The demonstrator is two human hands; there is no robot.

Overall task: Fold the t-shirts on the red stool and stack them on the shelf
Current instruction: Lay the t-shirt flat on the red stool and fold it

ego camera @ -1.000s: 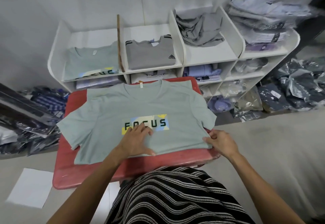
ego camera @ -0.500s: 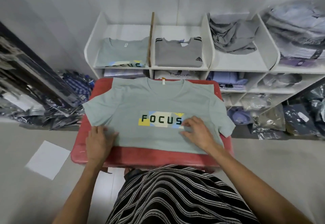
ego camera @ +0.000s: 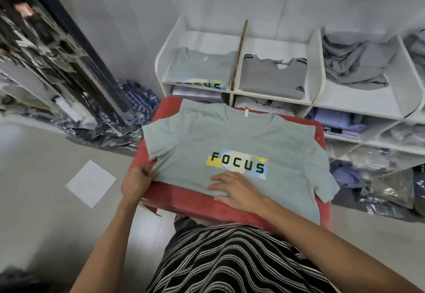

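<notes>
On the red stool [ego camera: 230,203], close in front of the seated person, a sage-green FOCUS t-shirt [ego camera: 241,140] lies spread face up, collar toward the white shelf [ego camera: 318,67], its right sleeve and hem corner hanging past the stool's edge. The left hand [ego camera: 138,177] pinches the shirt's side just under the left sleeve, fingers [ego camera: 147,170] curled round the cloth. The right hand [ego camera: 234,189] rests flat on the lower front below the print, fingers spread and straight.

Judging from here, the thin, limp knit could slide on the smooth stool top if the left hand pulls harder than the right hand pins, dragging the shirt askew and skewing the fold. The overhanging side could also slip floorward by its own weight.

The printed patch looks stiffer than the cloth around it. In the shelf's left compartment a folded matching shirt [ego camera: 200,67] lies neat and rectangular; beside it sits a folded grey striped-shoulder shirt [ego camera: 271,78], then a crumpled grey garment [ego camera: 354,62]
</notes>
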